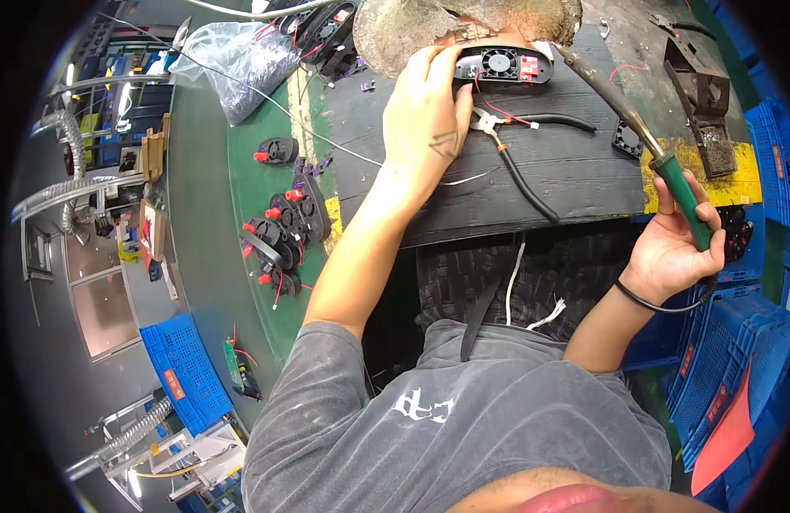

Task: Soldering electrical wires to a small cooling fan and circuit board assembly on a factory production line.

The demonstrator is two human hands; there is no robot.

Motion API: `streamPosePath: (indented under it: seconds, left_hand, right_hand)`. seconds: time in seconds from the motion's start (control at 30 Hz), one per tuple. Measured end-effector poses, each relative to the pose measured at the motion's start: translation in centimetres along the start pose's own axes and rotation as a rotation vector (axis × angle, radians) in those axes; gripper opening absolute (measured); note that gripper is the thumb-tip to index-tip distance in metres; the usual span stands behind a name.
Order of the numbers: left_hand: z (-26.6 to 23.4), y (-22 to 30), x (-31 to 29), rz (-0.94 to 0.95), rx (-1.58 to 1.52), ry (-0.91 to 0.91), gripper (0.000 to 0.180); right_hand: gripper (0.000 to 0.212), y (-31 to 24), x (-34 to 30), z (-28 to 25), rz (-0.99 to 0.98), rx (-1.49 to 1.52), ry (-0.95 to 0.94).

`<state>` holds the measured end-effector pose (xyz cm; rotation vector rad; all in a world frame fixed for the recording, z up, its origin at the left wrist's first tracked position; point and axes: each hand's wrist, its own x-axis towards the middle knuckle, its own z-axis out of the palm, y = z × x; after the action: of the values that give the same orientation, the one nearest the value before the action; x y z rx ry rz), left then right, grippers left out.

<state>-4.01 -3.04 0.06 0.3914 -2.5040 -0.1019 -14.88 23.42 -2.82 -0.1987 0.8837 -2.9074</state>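
Observation:
My right hand [679, 244] is wrapped round the green handle of a soldering iron [687, 201]. Its metal shaft slants up and left, and the tip reaches the right end of a black fan housing [503, 65]. That housing has a small round fan and a red part in it, with a red wire trailing off. With fingers bent, my left hand [425, 107] grips the housing's left end. Just below lie pliers [516, 154] with black handles spread apart. A brownish, crusted block [395, 34] stands behind the housing.
Several black housings with red parts [284, 222] lie on the green surface at left. A clear plastic bag [236, 68] sits at far left. A small black fan [627, 138] and a rusty metal stand [701, 103] are at right. Blue crates [728, 359] stand at lower right.

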Motion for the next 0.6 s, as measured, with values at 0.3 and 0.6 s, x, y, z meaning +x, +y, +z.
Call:
streamPosePath:
  seconds: [0.3, 0.6]
  left_hand:
    - [-0.1, -1.1, 0.4, 0.192, 0.203, 0.025, 0.02]
    - [-1.9, -0.8, -0.7, -0.011, 0.34, -0.082, 0.018]
  right_hand:
    - [0.039, 0.3, 0.1, 0.2, 0.006, -0.007, -0.01]
    - [0.041, 0.7, -0.1, 0.6, 0.009, -0.018, 0.004]
